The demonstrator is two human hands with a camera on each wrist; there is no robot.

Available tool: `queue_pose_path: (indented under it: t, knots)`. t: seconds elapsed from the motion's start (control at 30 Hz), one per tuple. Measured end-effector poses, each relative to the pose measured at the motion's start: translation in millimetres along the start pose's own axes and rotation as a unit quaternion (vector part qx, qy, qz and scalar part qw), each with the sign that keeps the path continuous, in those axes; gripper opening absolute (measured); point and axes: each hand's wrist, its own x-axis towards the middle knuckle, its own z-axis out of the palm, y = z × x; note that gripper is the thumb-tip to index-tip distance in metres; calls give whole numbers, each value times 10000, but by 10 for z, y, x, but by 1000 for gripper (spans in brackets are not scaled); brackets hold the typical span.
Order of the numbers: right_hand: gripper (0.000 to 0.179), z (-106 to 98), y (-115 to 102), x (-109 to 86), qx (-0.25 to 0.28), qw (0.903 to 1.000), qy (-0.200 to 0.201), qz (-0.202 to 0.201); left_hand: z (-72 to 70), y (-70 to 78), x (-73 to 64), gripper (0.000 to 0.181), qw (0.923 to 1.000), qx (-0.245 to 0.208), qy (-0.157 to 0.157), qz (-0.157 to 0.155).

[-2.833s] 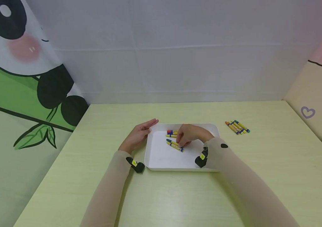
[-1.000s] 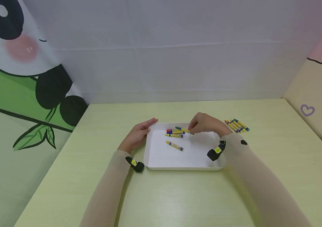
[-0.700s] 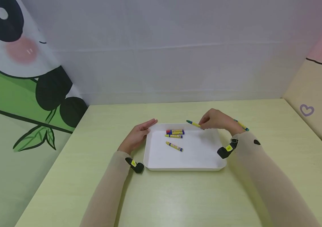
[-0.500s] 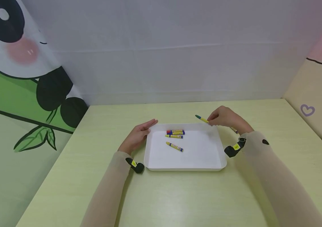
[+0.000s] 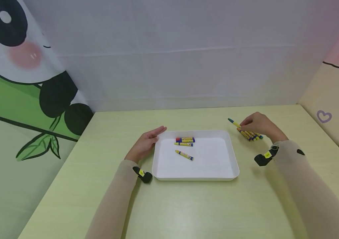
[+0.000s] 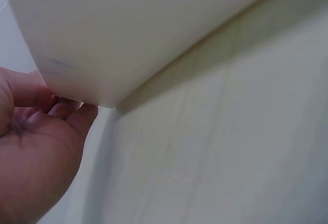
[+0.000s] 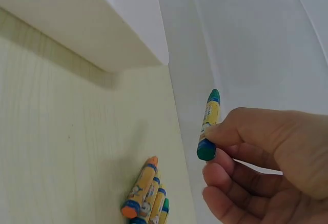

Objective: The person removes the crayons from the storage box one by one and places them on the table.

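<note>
My right hand [image 5: 259, 125] pinches a green crayon [image 7: 207, 126] between thumb and fingers, its tip pointing up and away. The crayon is in the air, above and just left of a row of several crayons [image 5: 248, 134] on the table, right of the tray. In the right wrist view an orange crayon [image 7: 139, 188] lies at the edge of that row. My left hand [image 5: 144, 142] holds the white tray [image 5: 208, 166] at its back left corner, thumb at the rim. Inside the tray, a red crayon [image 5: 184, 138] lies among others at the back, with a yellow crayon [image 5: 184, 155] nearer me.
The pale wooden table [image 5: 187, 209] runs back to a white cloth wall [image 5: 187, 76]. A printed side wall [image 5: 50, 132] stands on the left, and a cream side wall [image 5: 337, 99] borders the right.
My right hand has lifted the green crayon out of the tray and carried it right, past the rim, to the row of crayons on the table. My left hand stays at the tray.
</note>
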Motion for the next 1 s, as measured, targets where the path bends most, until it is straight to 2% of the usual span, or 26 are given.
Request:
queue_pose_path:
  t: [0.47, 1.0]
  knots:
    - [39, -60, 447, -100, -201, 9991, 171, 334, -3, -5, -1, 51, 10000, 13, 65, -34]
    - [36, -51, 687, -188, -330, 9976, 226, 573, 16, 5, 1, 51, 10000, -30, 67, -8]
